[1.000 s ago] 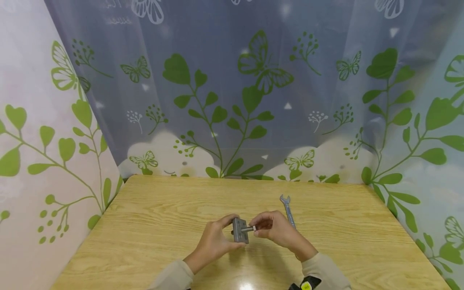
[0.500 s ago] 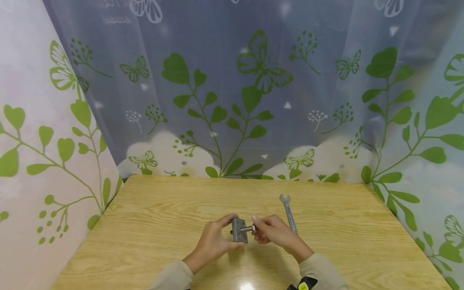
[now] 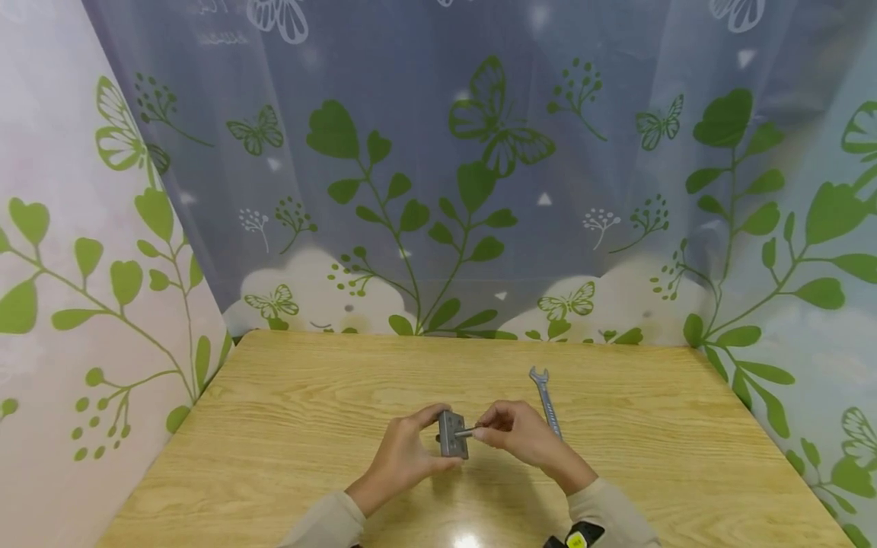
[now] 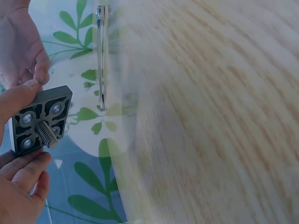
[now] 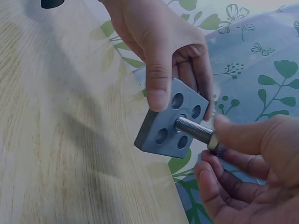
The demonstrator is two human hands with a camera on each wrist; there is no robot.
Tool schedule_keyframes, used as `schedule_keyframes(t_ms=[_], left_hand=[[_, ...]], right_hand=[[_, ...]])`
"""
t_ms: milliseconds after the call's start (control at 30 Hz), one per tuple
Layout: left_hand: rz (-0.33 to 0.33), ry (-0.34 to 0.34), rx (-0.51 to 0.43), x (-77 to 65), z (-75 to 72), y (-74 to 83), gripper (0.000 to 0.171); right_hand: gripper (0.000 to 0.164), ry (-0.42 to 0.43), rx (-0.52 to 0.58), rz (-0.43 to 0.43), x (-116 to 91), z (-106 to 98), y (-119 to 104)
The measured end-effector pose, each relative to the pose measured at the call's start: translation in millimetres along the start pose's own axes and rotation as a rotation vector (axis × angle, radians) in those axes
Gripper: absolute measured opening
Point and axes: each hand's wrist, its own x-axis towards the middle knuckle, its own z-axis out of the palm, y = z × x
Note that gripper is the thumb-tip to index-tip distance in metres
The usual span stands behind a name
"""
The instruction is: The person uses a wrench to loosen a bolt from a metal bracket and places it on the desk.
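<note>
My left hand (image 3: 400, 459) grips a square grey metal block (image 3: 452, 435) by opposite edges, thumb on one side and fingers on the other. A threaded bolt (image 5: 194, 129) passes through the block's middle, between round recesses in the face. Its threaded tip (image 4: 46, 135) sticks out of the ribbed back in the left wrist view. At the bolt's outer end, my right hand (image 3: 524, 435) pinches the hex head (image 5: 214, 142) between thumb and fingers. Those fingers partly cover the head, and in the head view they hide it.
An open-ended wrench (image 3: 544, 399) lies on the wooden table (image 3: 308, 396) beyond my right hand, its near end partly behind that hand. A patterned curtain (image 3: 411, 190) borders the table at the back and sides.
My right hand has briefly loosened and shifted its fingers around the bolt head, then pinched it again. My left hand and the block stay almost still.
</note>
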Motion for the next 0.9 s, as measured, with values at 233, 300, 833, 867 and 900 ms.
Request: schedule_keyframes(t_ms=[233,300,833,867,900], left_hand=[[-0.005,-0.001,0.001,0.0,1.2,-1.2,0.068],[-0.005,0.000,0.002,0.0,1.3,-1.3,0.068],[-0.011,0.004,-0.015,-0.6,0.7,-2.2,0.069],[-0.013,0.007,-0.012,-0.5,0.8,-2.3,0.069],[-0.016,0.008,-0.008,-0.4,0.9,-2.3,0.069]], right_hand=[[0.015,0.006,-0.051,-0.104,0.9,-1.1,0.3],[0.016,0.003,-0.048,-0.108,1.1,-1.1,0.2],[0.053,-0.049,0.093,0.091,0.4,-0.2,4.9],[0.056,-0.064,0.111,0.109,0.5,0.3,5.7],[0.059,-0.078,0.125,0.124,0.8,1.0,6.9]])
